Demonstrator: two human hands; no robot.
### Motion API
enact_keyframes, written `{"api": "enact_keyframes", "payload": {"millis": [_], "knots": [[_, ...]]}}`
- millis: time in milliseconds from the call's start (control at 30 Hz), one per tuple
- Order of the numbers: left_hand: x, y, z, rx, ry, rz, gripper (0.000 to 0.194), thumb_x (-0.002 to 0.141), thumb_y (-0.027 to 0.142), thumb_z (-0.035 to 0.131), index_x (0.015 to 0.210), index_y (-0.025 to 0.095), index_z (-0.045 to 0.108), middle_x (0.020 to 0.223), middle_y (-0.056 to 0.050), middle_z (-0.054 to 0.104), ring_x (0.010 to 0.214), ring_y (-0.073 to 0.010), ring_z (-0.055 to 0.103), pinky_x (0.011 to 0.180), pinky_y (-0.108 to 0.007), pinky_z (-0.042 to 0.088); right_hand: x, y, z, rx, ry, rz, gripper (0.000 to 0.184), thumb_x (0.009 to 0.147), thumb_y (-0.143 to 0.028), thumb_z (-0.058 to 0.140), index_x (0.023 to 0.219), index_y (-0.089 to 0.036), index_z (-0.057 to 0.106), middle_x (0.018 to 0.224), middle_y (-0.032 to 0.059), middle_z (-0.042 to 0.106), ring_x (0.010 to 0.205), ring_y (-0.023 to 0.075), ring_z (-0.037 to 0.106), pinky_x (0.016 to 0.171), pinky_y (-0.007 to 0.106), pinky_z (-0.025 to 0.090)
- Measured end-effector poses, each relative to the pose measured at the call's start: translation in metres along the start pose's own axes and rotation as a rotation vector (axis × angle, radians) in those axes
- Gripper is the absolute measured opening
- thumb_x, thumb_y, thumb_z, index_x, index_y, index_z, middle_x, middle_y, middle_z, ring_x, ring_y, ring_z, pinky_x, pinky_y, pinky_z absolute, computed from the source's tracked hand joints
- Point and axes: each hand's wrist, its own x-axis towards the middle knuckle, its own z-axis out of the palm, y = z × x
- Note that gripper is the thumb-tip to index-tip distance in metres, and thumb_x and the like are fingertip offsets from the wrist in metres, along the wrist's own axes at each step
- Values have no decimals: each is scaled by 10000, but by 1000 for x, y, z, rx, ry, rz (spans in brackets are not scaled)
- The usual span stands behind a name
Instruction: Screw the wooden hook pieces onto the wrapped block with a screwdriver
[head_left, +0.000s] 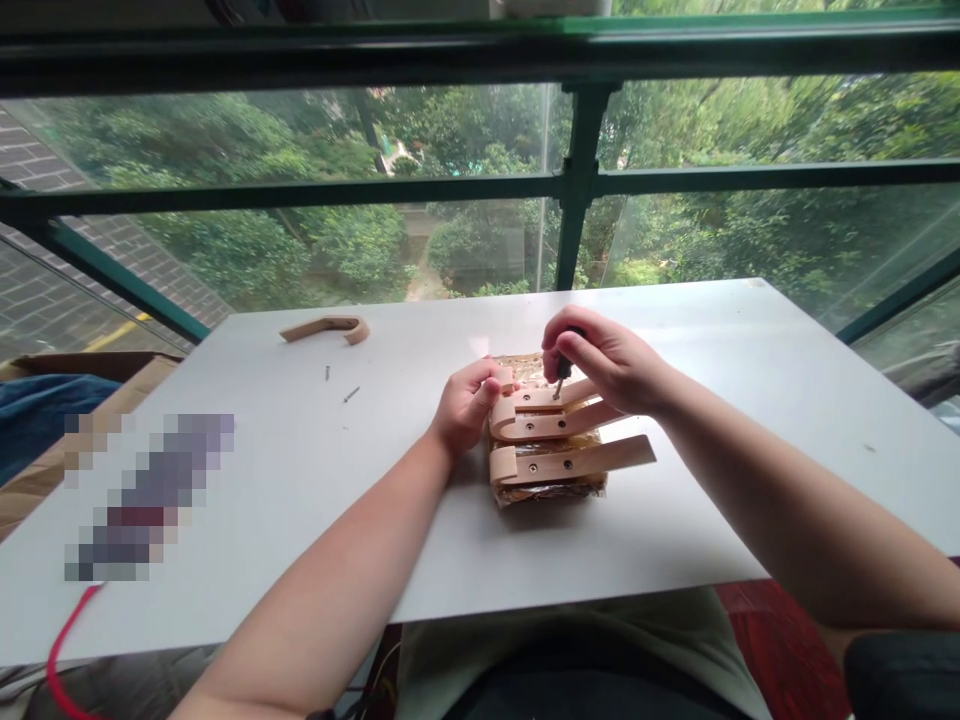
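A screwdriver with a dark handle is closed in my right hand, its tip down on a screw in a pale wooden hook. My left hand is closed at the curved left end of this hook, by the edge of a board wrapped in clear, shiny film. Nearer to me, two more wooden hooks lie across the board, a middle hook and a front hook, each with two screws in it. My right hand partly hides the far hooks' right ends.
A loose wooden hook lies at the table's back left, with two screws in front of it. A blurred-out object is on the left, near a red cord. Windows stand behind the white table.
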Motion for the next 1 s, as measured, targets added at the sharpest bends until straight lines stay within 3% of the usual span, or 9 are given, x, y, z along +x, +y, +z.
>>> {"api": "enact_keyframes", "payload": {"millis": [133,367,500,633,767,1000], "knots": [[0,3,1,15,6,-13,580,901,705,436,768,172,623,854,-98,674,901,-260,628,890,-399,479,0,-5,-3,-138,6,60,206,1020,-365,452,932,-204,547,813,21,672,765,164,632,747,327,474],[0,6,3,29,29,-24,596,894,723,416,744,179,610,836,-96,684,894,-259,639,908,-402,475,9,2,-21,-195,-15,135,179,1002,-349,482,895,-217,537,837,35,736,752,170,657,685,305,470],[1,7,3,32,26,-22,595,899,717,415,742,179,612,847,-99,684,920,-264,642,944,-409,465,23,-6,-31,-434,-103,144,151,968,-319,527,855,-222,549,809,28,739,666,161,624,608,295,429],[1,8,2,48,19,-17,590,905,708,410,742,180,617,846,-95,688,916,-262,643,1049,-433,410,30,-24,-29,-675,-164,64,102,892,-247,606,812,-221,548,722,6,677,558,129,503,515,275,339],[1,10,1,68,14,-20,589,909,706,402,727,186,613,854,-92,694,909,-260,646,1136,-447,340,28,-27,-26,-646,-221,-16,84,893,-242,610,825,-225,564,677,-7,630,541,118,475,505,270,312],[0,10,1,63,32,-33,578,892,717,419,735,197,617,861,-104,711,923,-277,642,1133,-462,353,22,-8,-48,-592,-241,45,49,900,-258,610,855,-238,609,750,6,671,603,135,543,503,272,347]]}}
